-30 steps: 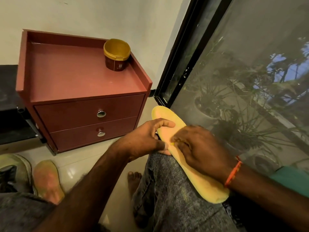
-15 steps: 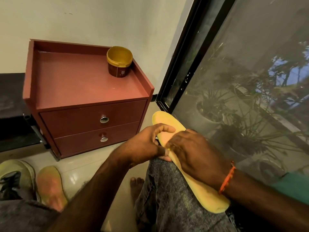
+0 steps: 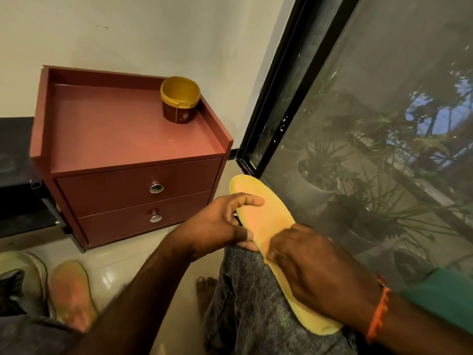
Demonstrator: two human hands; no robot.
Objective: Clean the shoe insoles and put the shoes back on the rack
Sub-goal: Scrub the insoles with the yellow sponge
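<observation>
Two insoles in view: second insole [image 3: 73, 295] lies on floor at left beside shoe [image 3: 24, 275]. Left hand [image 3: 217, 226] grips yellow insole [image 3: 266, 224] on knee; right hand [image 3: 314, 272], fingers curled, has slid heelward, so cleaning continues.

Count of items, head view. Two insoles are seen: one yellow insole [image 3: 266, 221] across the knee, one second insole [image 3: 73, 294] on the floor. One shoe [image 3: 23, 275] is noted at the left edge, partly cut off. Two hands are counted: left hand [image 3: 217, 225], right hand [image 3: 314, 267]. One red cabinet [image 3: 122, 139] with two drawers and two knobs is recorded. One jar [image 3: 180, 103] is recorded on it. One bare foot [image 3: 204, 290] is visible.
</observation>
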